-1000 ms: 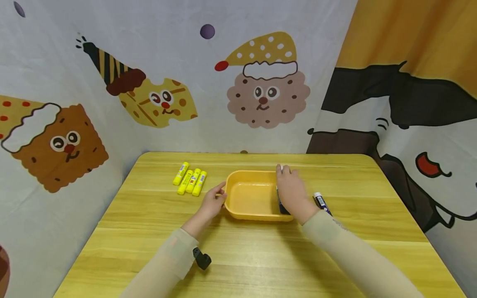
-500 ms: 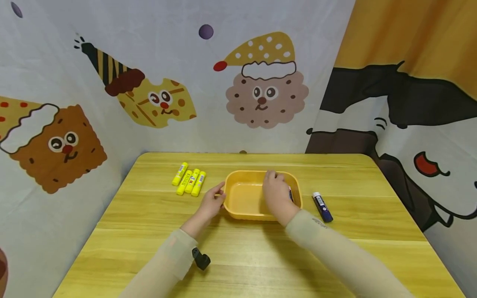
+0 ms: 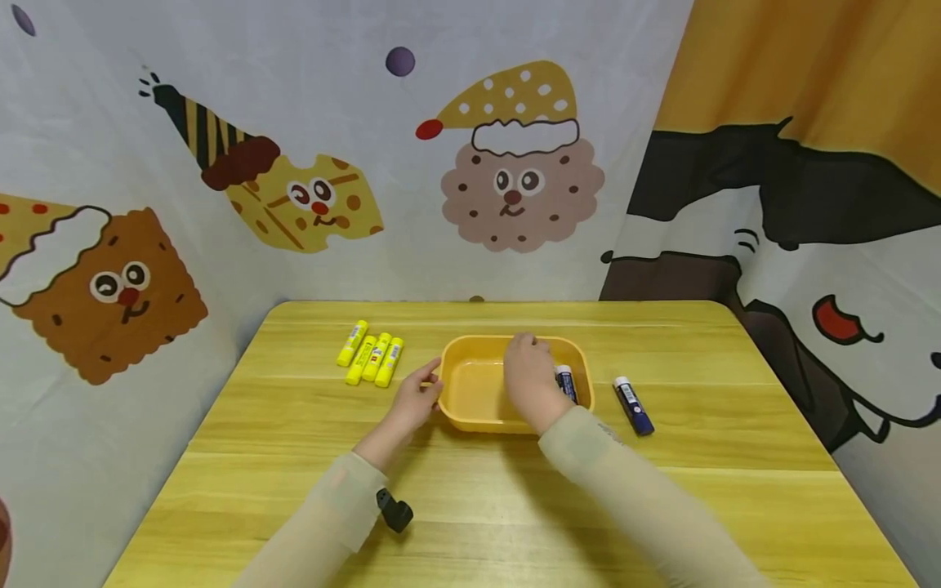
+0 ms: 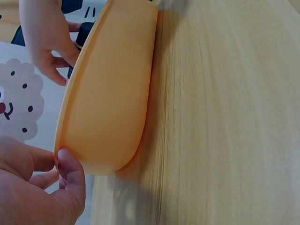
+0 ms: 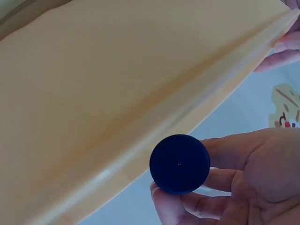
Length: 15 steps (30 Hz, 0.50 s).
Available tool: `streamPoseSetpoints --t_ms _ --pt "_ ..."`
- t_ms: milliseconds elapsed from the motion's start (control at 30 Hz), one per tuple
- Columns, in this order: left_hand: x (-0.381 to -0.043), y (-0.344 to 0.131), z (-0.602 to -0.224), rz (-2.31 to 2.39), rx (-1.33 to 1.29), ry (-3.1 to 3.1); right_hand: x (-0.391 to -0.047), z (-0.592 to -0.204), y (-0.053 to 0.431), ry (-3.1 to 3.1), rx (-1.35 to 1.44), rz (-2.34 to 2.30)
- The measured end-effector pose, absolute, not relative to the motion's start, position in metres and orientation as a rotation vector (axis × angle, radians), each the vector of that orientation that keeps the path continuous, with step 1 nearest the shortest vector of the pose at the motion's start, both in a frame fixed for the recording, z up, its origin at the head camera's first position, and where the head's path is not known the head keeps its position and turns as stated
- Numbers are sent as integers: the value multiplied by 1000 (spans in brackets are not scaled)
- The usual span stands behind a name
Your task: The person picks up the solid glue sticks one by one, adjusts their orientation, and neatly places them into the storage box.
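My left hand (image 3: 414,398) pinches the left end of a yellow-orange plastic tray (image 3: 478,425); in the left wrist view its thumb and fingers are on the rim. Reaching over the tray's middle, my right hand (image 3: 531,380) holds a dark blue glue stick, mostly hidden by the hand in the head view. The right wrist view shows the round end of this glue stick (image 5: 179,164) between the thumb and curled fingers. A blue glue stick with a white cap (image 3: 566,384) lies inside the tray's right part, partly covered by the right hand.
Right of the tray, another blue glue stick (image 3: 634,406) lies on the wooden table (image 3: 470,506). Several yellow glue sticks (image 3: 373,357) lie in a group at the left. A cartoon-printed cloth (image 3: 412,188) hangs behind the table.
My right hand has moved left from the tray's right end toward its middle, uncovering the blue glue stick there. The left hand keeps its hold on the tray.
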<state>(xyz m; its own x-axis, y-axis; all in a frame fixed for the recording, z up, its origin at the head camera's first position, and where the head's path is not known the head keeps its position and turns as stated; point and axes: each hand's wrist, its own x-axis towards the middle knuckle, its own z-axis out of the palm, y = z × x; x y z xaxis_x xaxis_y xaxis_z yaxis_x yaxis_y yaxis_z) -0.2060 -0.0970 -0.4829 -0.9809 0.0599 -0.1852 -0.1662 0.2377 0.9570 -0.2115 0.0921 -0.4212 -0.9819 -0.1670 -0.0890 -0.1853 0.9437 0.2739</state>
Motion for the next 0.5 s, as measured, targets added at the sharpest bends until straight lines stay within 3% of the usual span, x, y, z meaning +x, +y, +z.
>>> streamPoseSetpoints --t_ms 500 --pt "-206 -97 -483 1834 -118 2307 -218 -429 94 2992 -161 243"
